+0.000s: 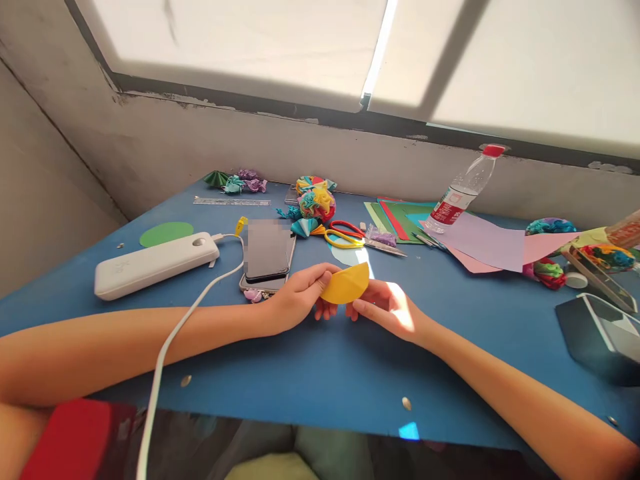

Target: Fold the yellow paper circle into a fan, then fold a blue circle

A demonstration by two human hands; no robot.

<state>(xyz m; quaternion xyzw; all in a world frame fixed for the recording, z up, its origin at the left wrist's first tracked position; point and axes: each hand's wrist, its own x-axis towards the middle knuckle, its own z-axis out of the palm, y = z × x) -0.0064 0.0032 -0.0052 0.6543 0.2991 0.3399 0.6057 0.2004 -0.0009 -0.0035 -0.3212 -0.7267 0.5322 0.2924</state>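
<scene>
Both my hands hold a folded yellow paper half-circle just above the blue table. My left hand pinches its left end, thumb on top and fingers curled under. My right hand grips the right end from below, fingers closed on the paper. A phone lies just behind my left hand. Scissors with yellow and red handles lie beyond the paper.
A white power bank with a white cable sits at left, beside a green paper circle. Folded paper flowers, coloured sheets, pink paper, a water bottle and a ruler lie further back. A grey box stands at right.
</scene>
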